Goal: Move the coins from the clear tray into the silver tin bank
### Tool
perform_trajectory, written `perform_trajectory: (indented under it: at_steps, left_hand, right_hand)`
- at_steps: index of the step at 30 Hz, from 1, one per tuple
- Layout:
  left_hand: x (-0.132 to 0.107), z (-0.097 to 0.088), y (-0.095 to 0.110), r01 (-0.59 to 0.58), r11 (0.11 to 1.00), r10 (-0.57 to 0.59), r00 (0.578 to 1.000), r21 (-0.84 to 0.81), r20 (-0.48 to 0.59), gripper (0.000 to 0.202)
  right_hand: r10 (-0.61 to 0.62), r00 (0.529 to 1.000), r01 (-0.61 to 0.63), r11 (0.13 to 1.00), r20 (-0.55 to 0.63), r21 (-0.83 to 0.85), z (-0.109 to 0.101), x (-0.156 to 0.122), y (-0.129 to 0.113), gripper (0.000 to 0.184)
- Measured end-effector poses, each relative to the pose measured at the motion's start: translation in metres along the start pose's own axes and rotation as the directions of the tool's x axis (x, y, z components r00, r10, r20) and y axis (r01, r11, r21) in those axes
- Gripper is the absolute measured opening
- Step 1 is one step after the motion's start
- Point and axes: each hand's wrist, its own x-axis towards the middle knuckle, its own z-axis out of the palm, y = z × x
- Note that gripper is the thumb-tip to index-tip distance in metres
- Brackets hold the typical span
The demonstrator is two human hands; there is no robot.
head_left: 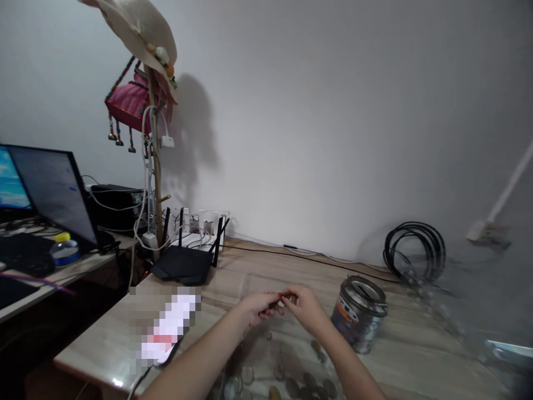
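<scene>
My left hand (259,308) is closed, palm turned up, with its fingers curled around something small and dark. My right hand (305,306) meets it from the right, thumb and fingertips pinched together at the left fingertips. What lies between the fingers is too small to make out. Several coins (310,381) lie spread below my hands at the bottom of the view, some silvery and some brassy (273,393). To the right of my right hand stands an upright metal tin money box (360,314) with a slot in its lid and a printed, colourful side.
A lit phone (170,328), partly pixelated, lies left of my left forearm with a cable. Behind it sits a black router (183,264). Coiled black cable (414,250) leans on the wall at right. A stand (156,183) holds a hat (137,30) and pink bag (131,103).
</scene>
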Motion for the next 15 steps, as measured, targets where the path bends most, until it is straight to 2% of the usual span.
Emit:
perform_trajectory:
  at_steps: [2, 4, 5, 7, 9, 10, 13, 15]
  left_hand:
    - [0.001, -0.001, 0.000, 0.038, 0.998, -0.038, 0.999, -0.041, 0.011, 0.017]
    - [0.002, -0.001, 0.000, 0.071, 0.993, -0.074, 0.997, -0.097, -0.028, 0.015]
    - [0.002, -0.001, 0.001, 0.085, 0.988, -0.092, 0.994, -0.128, -0.051, 0.016]
    - [0.001, -0.001, 0.002, 0.093, 0.978, -0.108, 0.991, -0.184, -0.077, 0.022]
    - [-0.001, 0.000, 0.003, 0.081, 0.971, -0.101, 0.992, -0.225, -0.077, 0.027]
    - [-0.002, 0.001, 0.004, 0.069, 0.970, -0.089, 0.993, -0.235, -0.076, 0.029]
    - [-0.004, 0.004, 0.005, 0.041, 0.975, -0.064, 0.993, -0.219, -0.098, 0.034]
    - [-0.005, 0.004, 0.005, 0.023, 0.979, -0.048, 0.992, -0.205, -0.116, 0.033]
  right_hand:
    - [0.058, 0.997, -0.059, 0.998, -0.056, -0.016, -0.011, -0.002, 0.003, 0.019]
    - [0.120, 0.959, -0.146, 0.986, -0.257, -0.083, -0.034, -0.008, 0.008, 0.020]
    - [0.139, 0.910, -0.202, 0.971, -0.389, -0.125, -0.048, -0.012, 0.012, 0.022]
    - [0.149, 0.774, -0.331, 0.924, -0.616, -0.192, -0.075, -0.021, 0.019, 0.027]
    - [0.168, 0.662, -0.464, 0.857, -0.730, -0.224, -0.097, -0.030, 0.028, 0.029]
    - [0.211, 0.631, -0.535, 0.816, -0.747, -0.221, -0.105, -0.034, 0.034, 0.030]
    - [0.415, 0.595, -0.699, 0.691, -0.689, -0.188, -0.116, -0.040, 0.051, 0.028]
    - [0.394, 0.653, -0.659, 0.716, -0.647, -0.230, -0.116, -0.041, 0.060, 0.027]
